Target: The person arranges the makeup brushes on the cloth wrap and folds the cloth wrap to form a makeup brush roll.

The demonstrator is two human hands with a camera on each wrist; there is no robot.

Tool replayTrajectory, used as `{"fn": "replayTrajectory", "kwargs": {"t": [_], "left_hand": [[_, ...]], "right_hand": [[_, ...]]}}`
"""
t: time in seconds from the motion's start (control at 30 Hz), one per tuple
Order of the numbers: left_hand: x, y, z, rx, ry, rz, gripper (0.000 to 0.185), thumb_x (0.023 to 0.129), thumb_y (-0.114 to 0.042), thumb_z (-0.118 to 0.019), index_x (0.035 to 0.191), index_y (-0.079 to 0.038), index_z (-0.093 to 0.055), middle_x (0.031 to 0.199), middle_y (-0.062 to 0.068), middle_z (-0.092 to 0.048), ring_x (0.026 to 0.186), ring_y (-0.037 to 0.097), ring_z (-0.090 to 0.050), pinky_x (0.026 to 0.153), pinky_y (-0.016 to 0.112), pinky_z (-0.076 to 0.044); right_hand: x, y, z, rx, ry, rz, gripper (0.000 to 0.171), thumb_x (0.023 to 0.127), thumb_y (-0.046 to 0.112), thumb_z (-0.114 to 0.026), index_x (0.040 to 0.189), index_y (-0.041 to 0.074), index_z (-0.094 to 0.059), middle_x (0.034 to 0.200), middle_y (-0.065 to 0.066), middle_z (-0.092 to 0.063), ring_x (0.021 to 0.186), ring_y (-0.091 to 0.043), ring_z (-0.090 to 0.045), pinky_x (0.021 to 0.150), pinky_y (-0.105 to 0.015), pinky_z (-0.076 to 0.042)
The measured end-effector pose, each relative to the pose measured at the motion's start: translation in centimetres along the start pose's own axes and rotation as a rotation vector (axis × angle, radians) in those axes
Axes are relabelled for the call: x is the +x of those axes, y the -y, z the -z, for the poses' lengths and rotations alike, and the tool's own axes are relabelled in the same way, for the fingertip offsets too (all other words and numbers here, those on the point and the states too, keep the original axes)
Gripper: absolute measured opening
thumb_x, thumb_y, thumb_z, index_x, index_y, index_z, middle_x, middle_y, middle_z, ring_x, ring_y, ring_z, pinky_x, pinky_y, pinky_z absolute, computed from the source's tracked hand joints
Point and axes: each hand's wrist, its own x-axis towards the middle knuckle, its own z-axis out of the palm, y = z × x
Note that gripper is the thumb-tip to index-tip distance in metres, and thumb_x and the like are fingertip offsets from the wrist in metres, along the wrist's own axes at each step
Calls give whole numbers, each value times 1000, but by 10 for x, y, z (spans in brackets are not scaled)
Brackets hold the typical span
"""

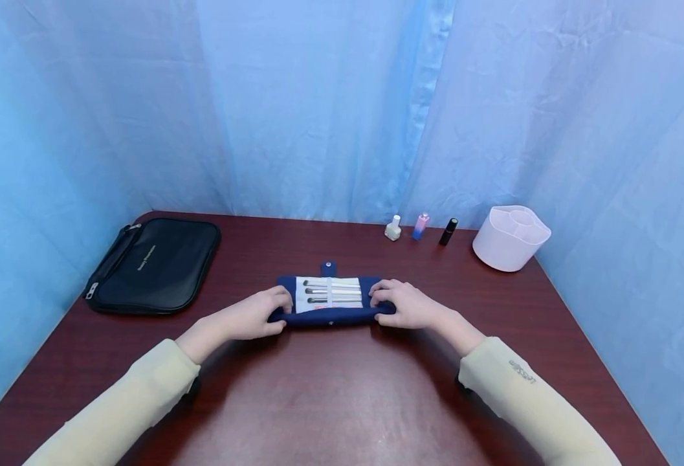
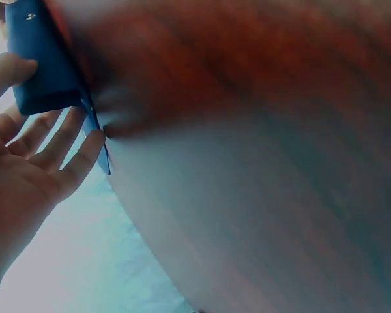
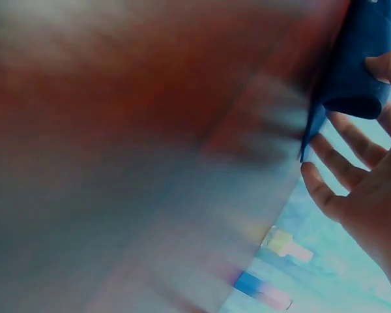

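We find the head view bright, evenly lit and sharp, with soft glare on the table (image 1: 342, 401) and bowed edges. Both wrist views are heavily blurred and smeared.

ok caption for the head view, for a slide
Both hands, left hand and right hand, grip the ends of a navy brush roll holding makeup brushes on a dark wooden table.

A dark red table (image 1: 330, 401) bears a brush roll (image 1: 329, 299), black pouch (image 1: 154, 264), bottles, a white holder (image 1: 510, 237)
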Motion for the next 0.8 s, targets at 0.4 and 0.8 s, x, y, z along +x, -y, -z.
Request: {"fn": "replayTrajectory", "kwargs": {"t": [0.4, 0.8], "left_hand": [[26, 23, 15, -179, -51, 174, 18, 96, -14, -53, 107, 0, -57, 101, 12, -59, 80, 17, -59, 73, 34, -51], [44, 41, 15, -318, -60, 334, 16, 96, -16, -55, 109, -6, -53, 92, 11, -58, 63, 18, -57, 60, 30, -52]], "right_hand": [[32, -27, 5, 111, -17, -69, 19, 92, 22, -55, 104, 12, -65, 101, -4, -60, 85, -18, -53, 78, -34, -47], [51, -37, 10, 256, 77, -223, 18, 96, 21, -52, 111, 15, -58, 103, -7, -58, 61, -16, -56, 63, -31, -50]]}}
